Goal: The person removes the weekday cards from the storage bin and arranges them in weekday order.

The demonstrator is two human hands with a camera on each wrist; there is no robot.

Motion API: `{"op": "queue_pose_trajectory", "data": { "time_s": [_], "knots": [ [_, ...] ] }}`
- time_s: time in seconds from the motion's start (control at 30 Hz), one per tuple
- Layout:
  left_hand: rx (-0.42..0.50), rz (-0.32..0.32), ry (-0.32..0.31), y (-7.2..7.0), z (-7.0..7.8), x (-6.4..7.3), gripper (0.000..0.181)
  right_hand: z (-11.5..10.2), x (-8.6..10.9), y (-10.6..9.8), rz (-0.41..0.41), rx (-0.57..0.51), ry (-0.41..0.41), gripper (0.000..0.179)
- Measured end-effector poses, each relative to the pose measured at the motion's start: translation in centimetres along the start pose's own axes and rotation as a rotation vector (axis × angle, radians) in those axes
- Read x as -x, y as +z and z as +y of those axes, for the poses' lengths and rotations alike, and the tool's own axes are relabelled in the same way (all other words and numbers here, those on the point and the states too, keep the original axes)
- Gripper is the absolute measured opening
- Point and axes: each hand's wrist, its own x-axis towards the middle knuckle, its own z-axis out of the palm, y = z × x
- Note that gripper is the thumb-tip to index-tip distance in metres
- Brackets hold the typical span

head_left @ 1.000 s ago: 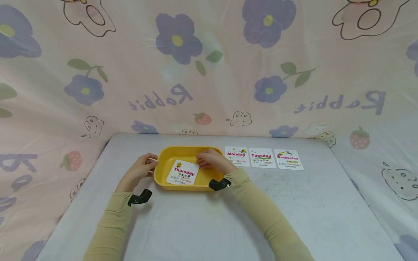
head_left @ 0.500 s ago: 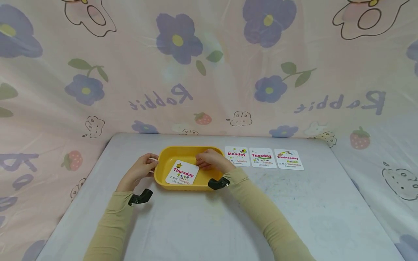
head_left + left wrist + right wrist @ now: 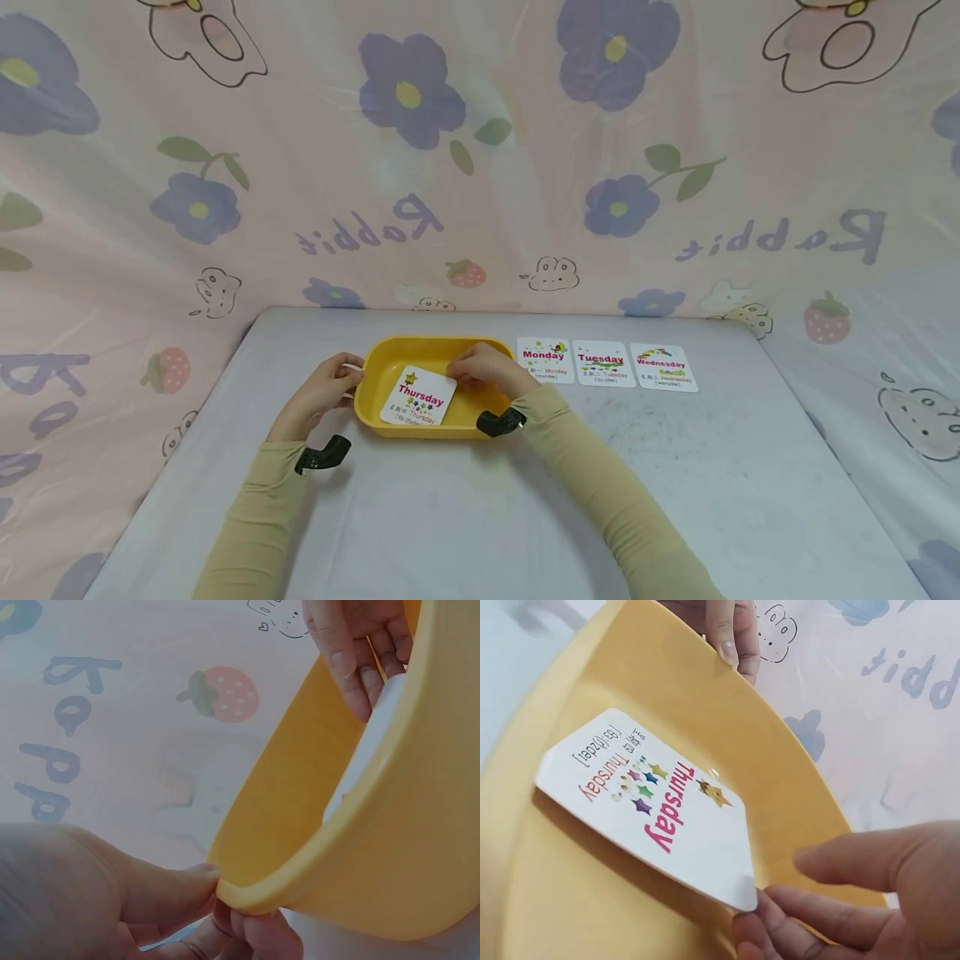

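A yellow tray (image 3: 435, 432) stands on the table with a white Thursday card (image 3: 418, 397) leaning inside it. My left hand (image 3: 321, 392) pinches the tray's left rim between thumb and fingers, plainest in the left wrist view (image 3: 150, 892). Inside the tray, my right hand (image 3: 491, 371) reaches the card's right corner. In the right wrist view its fingertips (image 3: 769, 900) touch that corner of the card (image 3: 720, 870), while the thumb (image 3: 810, 862) stays apart from it. The card looks raised off the tray floor at this corner.
To the right of the tray, a Monday card (image 3: 545, 361), a Tuesday card (image 3: 603, 364) and a Wednesday card (image 3: 663, 367) lie in a row along the back of the white table (image 3: 450, 517). A patterned curtain (image 3: 510, 208) hangs behind.
My right hand has shifted slightly left to the Thursday card's corner, and the card has tilted a little. The left hand keeps its hold on the tray rim.
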Motion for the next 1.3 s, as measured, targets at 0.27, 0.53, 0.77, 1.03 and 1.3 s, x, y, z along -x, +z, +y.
{"op": "queue_pose_trajectory", "data": {
  "time_s": [0.27,0.53,0.77,1.03,1.3],
  "knots": [
    [-0.003,0.003,-0.006,0.05,0.26,0.14,0.029,-0.19,0.00,0.16,-0.033,0.005,-0.023,0.021],
    [-0.004,0.002,0.000,0.11,0.26,0.19,0.029,-0.44,0.04,0.40,-0.030,-0.032,-0.006,0.022],
    [-0.003,0.007,-0.002,0.11,0.13,0.04,0.029,-0.55,0.09,0.32,-0.040,-0.048,-0.020,0.023],
    [0.009,-0.003,0.003,0.14,0.08,0.13,0.028,-0.81,0.30,0.14,-0.058,-0.080,-0.030,0.022],
    [0.012,-0.006,0.009,0.05,0.23,0.29,0.029,-0.74,0.35,-0.17,-0.034,-0.099,-0.036,0.024]
  ]
}}
